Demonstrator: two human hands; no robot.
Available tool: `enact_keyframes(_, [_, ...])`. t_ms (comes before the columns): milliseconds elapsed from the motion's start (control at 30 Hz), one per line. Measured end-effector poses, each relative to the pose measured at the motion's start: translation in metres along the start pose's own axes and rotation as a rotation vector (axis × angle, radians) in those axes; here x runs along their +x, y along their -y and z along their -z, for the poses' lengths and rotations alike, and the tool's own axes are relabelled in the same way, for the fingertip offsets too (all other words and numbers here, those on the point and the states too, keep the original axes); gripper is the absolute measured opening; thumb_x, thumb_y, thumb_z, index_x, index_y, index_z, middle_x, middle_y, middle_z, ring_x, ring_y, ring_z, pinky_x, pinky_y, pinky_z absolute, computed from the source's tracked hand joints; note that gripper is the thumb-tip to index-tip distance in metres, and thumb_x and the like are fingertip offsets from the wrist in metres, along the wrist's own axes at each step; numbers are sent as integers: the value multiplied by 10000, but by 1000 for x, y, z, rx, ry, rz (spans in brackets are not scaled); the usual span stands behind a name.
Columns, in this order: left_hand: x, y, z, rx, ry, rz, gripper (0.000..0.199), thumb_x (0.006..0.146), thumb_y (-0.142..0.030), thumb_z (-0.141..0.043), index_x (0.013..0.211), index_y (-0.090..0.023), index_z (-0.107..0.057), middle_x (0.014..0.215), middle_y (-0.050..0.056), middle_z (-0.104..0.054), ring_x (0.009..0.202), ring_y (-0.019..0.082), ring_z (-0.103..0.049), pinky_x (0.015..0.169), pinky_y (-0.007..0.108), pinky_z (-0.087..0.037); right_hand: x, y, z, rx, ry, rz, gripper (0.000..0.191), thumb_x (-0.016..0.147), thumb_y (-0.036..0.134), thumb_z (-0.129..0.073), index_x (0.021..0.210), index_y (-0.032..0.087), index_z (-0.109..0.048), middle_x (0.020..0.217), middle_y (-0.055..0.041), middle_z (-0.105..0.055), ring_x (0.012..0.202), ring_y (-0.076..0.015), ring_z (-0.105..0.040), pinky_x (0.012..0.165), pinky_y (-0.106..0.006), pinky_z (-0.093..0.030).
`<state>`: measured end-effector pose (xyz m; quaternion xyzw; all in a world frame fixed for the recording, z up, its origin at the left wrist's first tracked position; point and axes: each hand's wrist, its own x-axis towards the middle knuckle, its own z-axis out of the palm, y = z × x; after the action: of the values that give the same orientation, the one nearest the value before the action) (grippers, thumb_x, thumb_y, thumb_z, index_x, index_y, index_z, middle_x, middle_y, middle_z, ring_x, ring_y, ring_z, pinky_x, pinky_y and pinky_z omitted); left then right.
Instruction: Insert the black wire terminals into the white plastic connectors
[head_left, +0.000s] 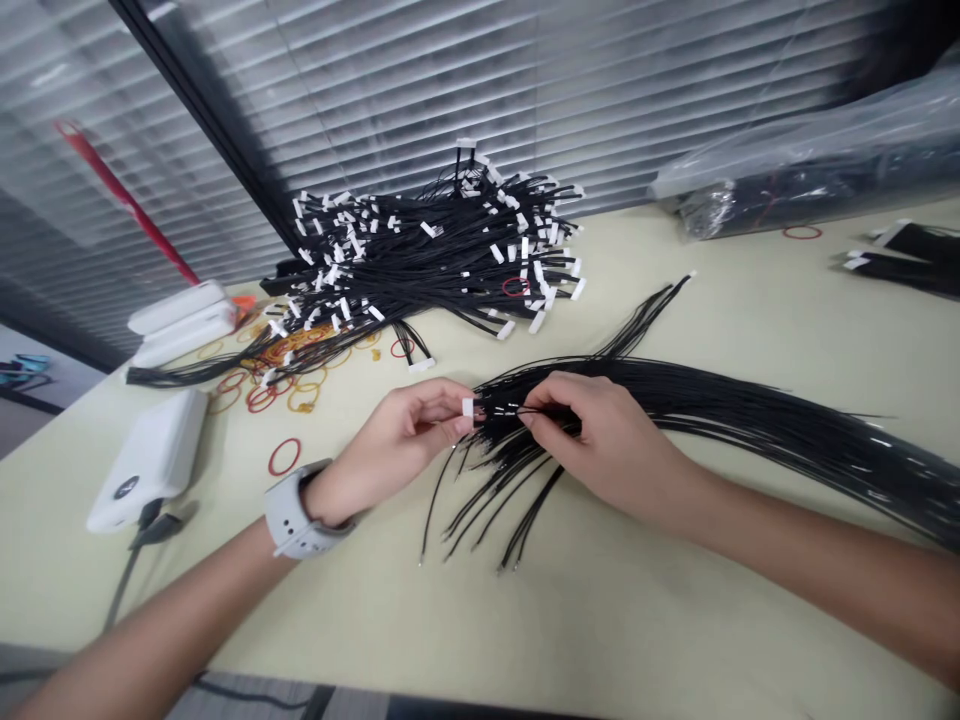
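The left hand point(397, 445) pinched a white connector point(468, 407) while the right hand point(600, 440) gripped the black wire bundle point(720, 410) mid-frame, both well apart from the cream table's near edge point(480, 690) below.

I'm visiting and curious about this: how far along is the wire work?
Done, it seems: the large heap of black wires with white plastic connectors. In hand: the left hand pinches a small white plastic connector, while the right hand holds thin black wire ends beside it. Apparently still to do: the long spread of loose black wires, with no connectors clearly visible on it.
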<state>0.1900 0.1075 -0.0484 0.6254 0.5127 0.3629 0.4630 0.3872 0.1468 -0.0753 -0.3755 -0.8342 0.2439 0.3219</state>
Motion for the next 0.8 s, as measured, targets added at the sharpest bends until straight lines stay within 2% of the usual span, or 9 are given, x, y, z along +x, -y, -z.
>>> enact_keyframes(200, [-1,3,0,9,-16,-16,69,828,-144,-564,896,-133,-564,800,17,-638,729,87,-581,679,191,-453,1,-1,-2,14,8,12,94,807,159,-504,734,179,-559,718,17,-607,655,-111,-521,624,-269,-351])
enact_keyframes(433, [0,4,3,-90,-24,44,82,812,-139,-587,889,-131,-562,839,38,-658,820,112,-611,763,224,-462,1,1,-1,28,-9,23,108,797,138,-492,720,177,-557,690,20,-603,592,-91,-512,548,-238,-356])
enact_keyframes(567, [1,2,2,-139,-13,52,76,806,-114,-590,878,-130,-571,806,18,-645,745,88,-600,728,202,-467,2,0,-1,24,-7,26,107,797,147,-495,713,179,-554,698,19,-601,619,-100,-516,587,-255,-357])
enact_keyframes(800, [1,-1,2,-161,-14,72,73,805,-107,-594,872,-127,-572,812,17,-646,744,78,-595,712,177,-457,0,1,-1,18,-8,47,95,803,165,-502,720,179,-547,694,28,-592,656,-106,-516,686,-291,-349])
